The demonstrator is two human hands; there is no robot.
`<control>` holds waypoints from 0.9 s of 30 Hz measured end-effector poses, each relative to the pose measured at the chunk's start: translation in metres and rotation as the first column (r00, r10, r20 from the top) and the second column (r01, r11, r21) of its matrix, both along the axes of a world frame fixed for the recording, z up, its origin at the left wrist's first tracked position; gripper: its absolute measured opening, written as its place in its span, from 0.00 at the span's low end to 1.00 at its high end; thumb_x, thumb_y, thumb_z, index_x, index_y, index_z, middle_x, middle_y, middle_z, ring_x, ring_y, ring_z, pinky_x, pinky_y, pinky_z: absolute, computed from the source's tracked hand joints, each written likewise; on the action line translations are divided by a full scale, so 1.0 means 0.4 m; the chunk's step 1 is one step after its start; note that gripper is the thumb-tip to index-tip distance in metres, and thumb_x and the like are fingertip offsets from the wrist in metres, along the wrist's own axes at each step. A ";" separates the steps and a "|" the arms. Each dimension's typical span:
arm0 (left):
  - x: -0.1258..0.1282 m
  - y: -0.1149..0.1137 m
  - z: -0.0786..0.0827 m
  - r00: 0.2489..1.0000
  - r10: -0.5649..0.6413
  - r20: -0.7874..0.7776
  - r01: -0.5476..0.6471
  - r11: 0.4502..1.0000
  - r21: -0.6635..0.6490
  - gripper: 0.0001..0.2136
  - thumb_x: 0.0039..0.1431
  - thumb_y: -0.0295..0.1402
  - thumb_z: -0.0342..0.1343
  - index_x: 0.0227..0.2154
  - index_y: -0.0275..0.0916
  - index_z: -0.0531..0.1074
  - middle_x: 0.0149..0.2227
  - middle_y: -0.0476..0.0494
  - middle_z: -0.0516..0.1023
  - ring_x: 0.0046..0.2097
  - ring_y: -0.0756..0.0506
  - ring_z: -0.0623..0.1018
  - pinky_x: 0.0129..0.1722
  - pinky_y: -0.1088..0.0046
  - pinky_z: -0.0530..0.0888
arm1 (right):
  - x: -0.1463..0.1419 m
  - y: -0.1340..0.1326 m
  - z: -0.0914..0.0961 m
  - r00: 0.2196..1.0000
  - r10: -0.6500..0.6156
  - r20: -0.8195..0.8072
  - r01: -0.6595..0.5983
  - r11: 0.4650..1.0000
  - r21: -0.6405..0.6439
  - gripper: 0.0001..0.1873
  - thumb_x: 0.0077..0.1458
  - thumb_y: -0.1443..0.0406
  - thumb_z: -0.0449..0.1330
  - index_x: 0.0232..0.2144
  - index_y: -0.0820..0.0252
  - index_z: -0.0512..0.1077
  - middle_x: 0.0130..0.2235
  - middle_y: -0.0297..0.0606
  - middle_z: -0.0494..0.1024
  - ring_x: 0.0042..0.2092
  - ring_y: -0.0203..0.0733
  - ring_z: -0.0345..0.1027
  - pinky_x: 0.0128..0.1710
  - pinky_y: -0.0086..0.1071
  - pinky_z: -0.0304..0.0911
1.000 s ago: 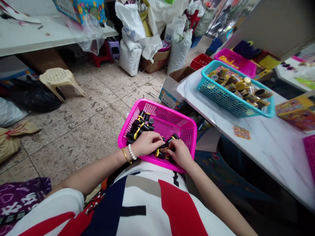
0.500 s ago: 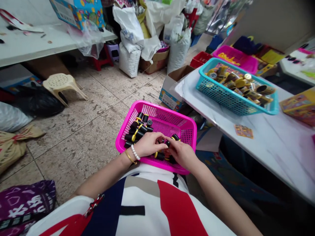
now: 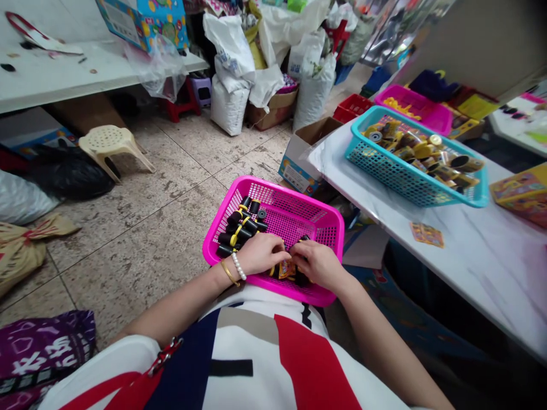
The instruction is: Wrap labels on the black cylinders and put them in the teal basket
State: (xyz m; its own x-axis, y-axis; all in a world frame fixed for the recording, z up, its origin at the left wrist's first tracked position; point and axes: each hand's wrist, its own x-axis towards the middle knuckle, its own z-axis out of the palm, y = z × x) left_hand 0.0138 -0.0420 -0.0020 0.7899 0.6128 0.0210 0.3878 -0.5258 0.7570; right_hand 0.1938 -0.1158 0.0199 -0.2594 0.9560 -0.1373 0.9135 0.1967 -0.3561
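Note:
On my lap rests a pink plastic basket (image 3: 337,228). Several black cylinders with yellow bands (image 3: 233,236) lie in its left part. My left hand (image 3: 260,253), with a pearl bracelet and a gold bangle, is over the basket's middle, fingers curled and thumb pointing right. Whatever it holds is hidden. Just below its thumb, an orange printed label (image 3: 286,269) shows among dark cylinders. My right hand (image 3: 316,263) is closed a little to the right, fingertips bent down beside a black cylinder (image 3: 305,238); its grip is hidden. A small gap separates the hands.
At right, a white marbled table (image 3: 384,210) bears a turquoise basket (image 3: 410,176) of gold-patterned cylinders and a printed sheet (image 3: 427,234). Behind it is a pink tray (image 3: 440,121) with yellow pieces. An open carton (image 3: 299,165), a cream stool (image 3: 113,142) and white sacks (image 3: 231,105) stand on the floor.
My hands, nearly touching at the fingertips before, have drawn slightly apart. More of the orange label shows between them. The camera view has shifted slightly.

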 end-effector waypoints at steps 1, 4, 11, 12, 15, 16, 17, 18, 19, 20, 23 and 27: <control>0.002 0.000 0.003 1.000 -0.012 0.009 0.012 1.000 -0.012 0.08 0.54 0.37 0.58 0.29 0.38 0.76 0.29 0.46 0.78 0.32 0.47 0.74 0.34 0.73 0.67 | 0.002 0.002 0.003 0.998 0.022 -0.061 -0.020 0.999 0.036 0.07 0.59 0.67 0.54 0.32 0.58 0.73 0.36 0.39 0.75 0.40 0.41 0.69 0.38 0.31 0.62; 0.007 0.002 0.005 0.999 -0.040 0.000 0.040 0.999 -0.018 0.05 0.51 0.34 0.60 0.27 0.38 0.77 0.29 0.47 0.78 0.33 0.47 0.74 0.36 0.73 0.67 | 0.008 0.012 0.009 0.969 0.057 -0.240 -0.025 0.991 0.132 0.07 0.57 0.67 0.56 0.30 0.59 0.73 0.44 0.42 0.73 0.46 0.43 0.67 0.45 0.36 0.63; -0.003 0.030 0.019 0.902 0.365 0.229 -0.241 0.868 -0.435 0.12 0.55 0.40 0.56 0.24 0.36 0.76 0.23 0.49 0.74 0.26 0.50 0.70 0.27 0.76 0.65 | -0.015 0.016 -0.010 0.590 -0.429 -0.684 0.515 0.853 -0.090 0.16 0.58 0.55 0.55 0.43 0.58 0.69 0.40 0.42 0.76 0.39 0.44 0.71 0.33 0.35 0.67; -0.002 0.033 0.025 0.872 0.427 0.239 -0.263 0.821 -0.506 0.13 0.54 0.41 0.57 0.24 0.35 0.75 0.21 0.50 0.73 0.24 0.51 0.68 0.25 0.76 0.64 | -0.026 0.018 -0.013 0.493 -0.476 -0.728 0.516 0.834 -0.195 0.18 0.58 0.53 0.54 0.44 0.58 0.68 0.38 0.41 0.76 0.35 0.43 0.71 0.28 0.33 0.66; 0.005 0.030 0.034 0.825 0.504 0.255 -0.267 0.746 -0.611 0.15 0.51 0.44 0.58 0.24 0.35 0.74 0.18 0.52 0.68 0.20 0.53 0.64 0.21 0.78 0.60 | -0.063 0.031 -0.015 0.346 -0.503 -0.792 0.436 0.834 -0.339 0.21 0.56 0.49 0.54 0.41 0.58 0.68 0.33 0.36 0.75 0.28 0.38 0.68 0.25 0.31 0.64; 0.007 0.025 0.032 0.828 0.502 0.251 -0.256 0.736 -0.627 0.15 0.51 0.44 0.59 0.24 0.35 0.74 0.17 0.53 0.67 0.20 0.54 0.63 0.20 0.78 0.59 | -0.074 0.037 -0.013 0.337 -0.493 -0.802 0.424 0.840 -0.338 0.20 0.55 0.49 0.55 0.40 0.59 0.68 0.33 0.35 0.74 0.28 0.37 0.67 0.26 0.31 0.65; 0.010 0.019 0.028 0.832 0.499 0.240 -0.249 0.724 -0.644 0.15 0.51 0.45 0.59 0.23 0.35 0.73 0.16 0.53 0.66 0.19 0.54 0.63 0.19 0.78 0.58 | -0.082 0.042 -0.012 0.340 -0.479 -0.809 0.416 0.848 -0.327 0.20 0.54 0.50 0.56 0.40 0.59 0.68 0.33 0.35 0.74 0.29 0.37 0.68 0.28 0.31 0.66; 0.012 0.013 0.022 0.840 0.495 0.224 -0.242 0.711 -0.660 0.15 0.51 0.45 0.58 0.23 0.35 0.73 0.15 0.54 0.65 0.18 0.54 0.63 0.18 0.79 0.58 | -0.087 0.044 -0.012 0.350 -0.466 -0.812 0.406 0.857 -0.317 0.19 0.53 0.51 0.58 0.40 0.59 0.68 0.34 0.35 0.74 0.31 0.38 0.68 0.29 0.31 0.66; 0.013 0.008 0.014 0.848 0.488 0.208 -0.238 0.700 -0.673 0.15 0.51 0.44 0.58 0.22 0.35 0.72 0.14 0.54 0.65 0.17 0.54 0.63 0.17 0.79 0.57 | -0.088 0.044 -0.014 0.363 -0.457 -0.812 0.393 0.865 -0.311 0.19 0.51 0.52 0.61 0.41 0.59 0.68 0.35 0.35 0.74 0.32 0.38 0.69 0.31 0.31 0.67; 0.014 0.004 0.006 0.855 0.480 0.196 -0.234 0.694 -0.681 0.15 0.51 0.44 0.58 0.22 0.35 0.72 0.14 0.54 0.65 0.17 0.55 0.63 0.17 0.79 0.56 | -0.085 0.040 -0.017 0.375 -0.455 -0.808 0.378 0.871 -0.315 0.20 0.49 0.54 0.62 0.41 0.58 0.67 0.35 0.35 0.74 0.33 0.39 0.70 0.32 0.31 0.67; 0.011 0.007 -0.014 0.851 0.490 0.190 -0.248 0.694 -0.676 0.12 0.51 0.41 0.58 0.28 0.35 0.74 0.15 0.54 0.68 0.16 0.54 0.65 0.16 0.80 0.57 | -0.060 0.009 -0.036 0.399 -0.484 -0.779 0.362 0.863 -0.351 0.18 0.48 0.58 0.63 0.40 0.58 0.67 0.33 0.34 0.75 0.31 0.38 0.70 0.31 0.32 0.68; 0.002 0.023 -0.015 0.816 0.531 0.230 -0.282 0.712 -0.643 0.09 0.51 0.38 0.59 0.30 0.36 0.75 0.20 0.51 0.73 0.21 0.53 0.70 0.21 0.79 0.65 | -0.024 -0.044 -0.044 0.648 -0.445 -0.618 0.402 0.889 -0.220 0.11 0.52 0.59 0.60 0.38 0.56 0.71 0.34 0.36 0.77 0.36 0.43 0.72 0.38 0.38 0.68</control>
State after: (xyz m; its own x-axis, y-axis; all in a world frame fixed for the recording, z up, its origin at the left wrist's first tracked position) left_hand 0.0146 -0.0328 -0.0080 0.4612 0.8651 -0.1969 0.0821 0.1794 0.9803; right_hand 0.1840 -0.1334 0.0024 0.1269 0.9800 -0.1534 0.4401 -0.1942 -0.8767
